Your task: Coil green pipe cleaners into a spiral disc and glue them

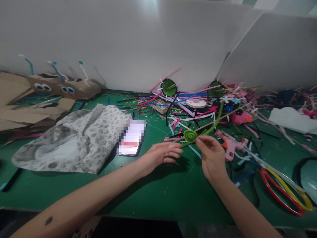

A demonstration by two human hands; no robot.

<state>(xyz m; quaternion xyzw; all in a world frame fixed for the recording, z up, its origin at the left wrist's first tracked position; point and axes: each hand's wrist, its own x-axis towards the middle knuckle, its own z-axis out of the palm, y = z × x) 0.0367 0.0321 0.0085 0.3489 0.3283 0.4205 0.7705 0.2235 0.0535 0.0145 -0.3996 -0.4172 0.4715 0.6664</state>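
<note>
Head view, work in hand: a green pipe-cleaner spiral (190, 136), wound into a flat disc, held up just above the green counter (153, 195).
Right hand (212, 155): closed in a pinch, thumb and fingertips gripping the spiral at its lower right edge where the loose stem leaves it.
Left hand (162, 154): open and relaxed, fingers stretched toward the spiral, tips just beside the thin green ends under it; whether they touch them I cannot tell, and it grips nothing.
Done so far: the coil looks tightly wound and round already, so I would judge the rolling mostly finished.
Left to do: a long green stem (216, 123) trails up and right, uncoiled, and nothing appears fastened to the disc yet.
Near the right hand: a pink glue gun (229, 144) lies on the counter, close by.
Further back: a heap of coloured pipe cleaners (195, 102), with two dark green discs (168, 87) standing against the white board.
Left side: a phone (131, 138) beside a patterned cloth (74, 142); cardboard figures with googly eyes (53, 88) behind.
Far right: red and yellow loops (284, 188).
</note>
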